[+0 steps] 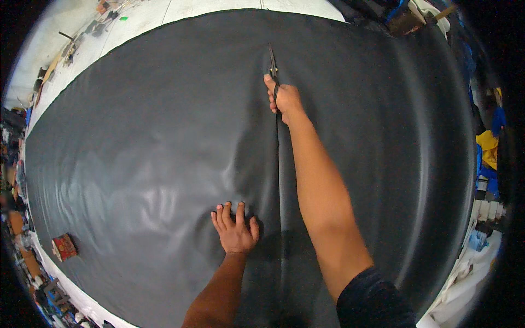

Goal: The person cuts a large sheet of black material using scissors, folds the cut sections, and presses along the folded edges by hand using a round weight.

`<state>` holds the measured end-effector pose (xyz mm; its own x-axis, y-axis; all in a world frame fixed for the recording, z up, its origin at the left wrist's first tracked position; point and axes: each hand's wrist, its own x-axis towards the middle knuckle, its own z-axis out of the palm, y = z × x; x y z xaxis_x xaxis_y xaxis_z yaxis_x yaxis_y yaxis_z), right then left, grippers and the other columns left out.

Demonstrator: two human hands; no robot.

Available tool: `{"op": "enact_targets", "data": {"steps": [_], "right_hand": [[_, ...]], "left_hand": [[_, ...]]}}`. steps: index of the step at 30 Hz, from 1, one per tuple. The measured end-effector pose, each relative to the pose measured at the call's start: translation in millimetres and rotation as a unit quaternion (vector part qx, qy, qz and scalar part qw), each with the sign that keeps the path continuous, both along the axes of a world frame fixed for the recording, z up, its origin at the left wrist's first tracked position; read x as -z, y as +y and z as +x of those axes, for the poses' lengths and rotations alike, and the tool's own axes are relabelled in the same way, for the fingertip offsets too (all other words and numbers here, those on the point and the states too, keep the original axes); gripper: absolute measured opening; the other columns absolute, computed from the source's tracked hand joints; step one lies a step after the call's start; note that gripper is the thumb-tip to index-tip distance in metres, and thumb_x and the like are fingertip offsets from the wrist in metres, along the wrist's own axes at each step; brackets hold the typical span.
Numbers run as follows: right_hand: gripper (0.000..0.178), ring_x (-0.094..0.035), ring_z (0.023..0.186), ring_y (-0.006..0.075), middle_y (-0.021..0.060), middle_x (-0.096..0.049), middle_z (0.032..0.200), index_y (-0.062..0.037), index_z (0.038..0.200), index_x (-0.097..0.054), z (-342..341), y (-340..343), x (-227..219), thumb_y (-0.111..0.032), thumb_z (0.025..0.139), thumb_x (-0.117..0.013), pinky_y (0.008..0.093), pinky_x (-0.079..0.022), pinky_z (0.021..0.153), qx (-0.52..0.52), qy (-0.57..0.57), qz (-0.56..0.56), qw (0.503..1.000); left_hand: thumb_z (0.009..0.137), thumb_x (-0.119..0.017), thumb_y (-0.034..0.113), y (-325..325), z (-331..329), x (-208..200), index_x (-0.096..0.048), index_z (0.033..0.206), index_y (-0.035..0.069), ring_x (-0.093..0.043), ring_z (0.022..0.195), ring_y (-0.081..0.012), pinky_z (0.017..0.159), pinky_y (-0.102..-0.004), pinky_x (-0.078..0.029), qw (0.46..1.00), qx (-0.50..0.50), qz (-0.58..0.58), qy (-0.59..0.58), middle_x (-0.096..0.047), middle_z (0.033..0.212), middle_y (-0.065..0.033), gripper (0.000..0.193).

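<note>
A large sheet of smooth black leather-like material spreads over a white table. My right hand is stretched far forward, closed round the handles of a pair of scissors. Their blades point away from me, toward the sheet's far edge. From the scissors a long straight cut runs back toward me through the sheet. My left hand lies flat on the material, left of the cut, with its fingers spread and nothing in it.
A small red box-like block sits on the sheet at the near left. The white tabletop shows along the far left. Yellow cloth and blue items lie beyond the right edge. Clutter lines the left side, and dark material is bunched at the far right.
</note>
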<state>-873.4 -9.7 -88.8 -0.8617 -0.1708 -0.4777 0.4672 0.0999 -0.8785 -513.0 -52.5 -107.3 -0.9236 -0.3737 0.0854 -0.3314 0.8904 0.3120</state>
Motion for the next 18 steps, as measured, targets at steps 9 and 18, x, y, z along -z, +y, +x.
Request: {"op": "enact_targets", "data": {"steps": [9, 18], "right_hand": [[0.054, -0.046, 0.048, 0.0102, -0.0015, -0.047, 0.060, -0.0092, 0.071, -0.053, -60.8, -22.4, -7.1, -0.059, 0.078, -0.074, 0.0260, -0.039, 0.045, -0.001, -0.030, -0.006, 1.000], [0.052, -0.045, 0.049, 0.0110, 0.0003, -0.048, 0.061, -0.0057, 0.076, -0.056, -145.8, -51.6, 0.1, -0.054, 0.079, -0.075, 0.0270, -0.039, 0.044, 0.000, 0.018, 0.013, 1.000]], "left_hand": [[0.082, -0.062, 0.033, -2.8, 0.2, -0.6, -0.054, 0.126, 0.008, -0.034, 0.130, -0.0466, 0.109, -0.0650, -0.024, 1.000, 0.003, 0.010, -0.015, -0.042, 0.133, -0.0235, 0.051], [0.081, -0.063, 0.032, -1.6, 3.8, 0.6, -0.056, 0.125, 0.008, -0.032, 0.132, -0.0457, 0.109, -0.0654, -0.022, 0.999, 0.004, 0.028, -0.017, -0.042, 0.133, -0.0229, 0.050]]}}
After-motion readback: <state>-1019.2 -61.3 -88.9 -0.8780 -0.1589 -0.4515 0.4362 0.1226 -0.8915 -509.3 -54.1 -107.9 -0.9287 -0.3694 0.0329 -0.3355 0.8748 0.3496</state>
